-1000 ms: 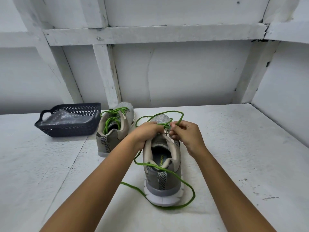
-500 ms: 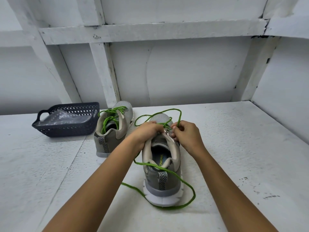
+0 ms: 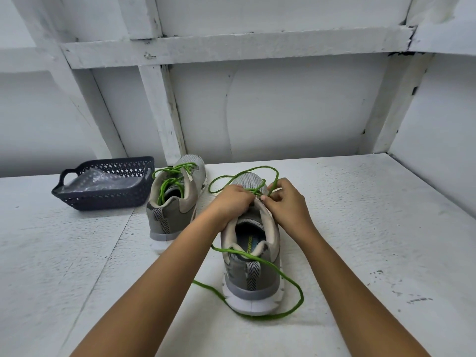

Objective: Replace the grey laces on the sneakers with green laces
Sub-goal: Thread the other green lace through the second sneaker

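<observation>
A grey sneaker stands in front of me, heel toward me, toe pointing away. A green lace runs through its upper eyelets, loops over the toe and trails round the heel on the table. My left hand grips the left side of the sneaker's tongue and collar. My right hand pinches the green lace at the top right eyelets. A second grey sneaker stands to the left, with a green lace threaded through it.
A dark plastic basket with clear plastic wrap inside sits at the back left of the white table. A white wall with wooden beams rises close behind the shoes and along the right side.
Both hands stay at the sneaker's top eyelets with only small finger movements. The lace loop over the toe has shifted slightly. The camera has tilted a little.
</observation>
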Demonstrator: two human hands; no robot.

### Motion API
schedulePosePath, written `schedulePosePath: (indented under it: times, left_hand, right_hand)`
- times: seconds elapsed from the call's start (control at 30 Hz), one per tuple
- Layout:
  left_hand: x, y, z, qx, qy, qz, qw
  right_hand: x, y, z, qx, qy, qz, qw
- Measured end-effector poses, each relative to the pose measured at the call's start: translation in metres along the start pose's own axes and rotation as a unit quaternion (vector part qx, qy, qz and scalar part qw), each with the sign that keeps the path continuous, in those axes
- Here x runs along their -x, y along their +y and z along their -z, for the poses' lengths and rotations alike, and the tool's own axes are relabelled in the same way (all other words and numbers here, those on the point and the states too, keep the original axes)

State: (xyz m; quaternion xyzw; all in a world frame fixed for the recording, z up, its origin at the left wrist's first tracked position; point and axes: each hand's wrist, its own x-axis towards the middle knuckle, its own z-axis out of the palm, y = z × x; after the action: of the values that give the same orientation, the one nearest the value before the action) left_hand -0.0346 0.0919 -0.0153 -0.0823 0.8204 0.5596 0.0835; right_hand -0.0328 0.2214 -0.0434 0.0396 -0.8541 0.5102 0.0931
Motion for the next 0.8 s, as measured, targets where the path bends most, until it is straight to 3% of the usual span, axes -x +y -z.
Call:
schedulePosePath:
  times: [0.23,0.4,0.57,0.8]
  left_hand:
    - [-0.012,-0.007,-0.007,-0.078,0.036,0.01,0.996]
    - [-0.008,-0.004,-0.006,-0.086,0.038,0.009,0.996]
    - [-0.008,-0.008,-0.006,-0.101,0.046,-0.011,0.994]
    - [-0.001,-0.002,0.0,-0.049,0.081,-0.018,0.995]
  right_hand:
    - [0.002,-0.001,-0.002,-0.073,-0.013,-0.051,0.996]
    - [0.006,-0.005,0.0,-0.168,-0.098,-0.118,0.974]
    - [0.026,-0.008,0.006,-0.243,-0.173,-0.079,0.951]
    - [0.053,-0.032,0.0,-0.15,-0.046,-0.093,0.983]
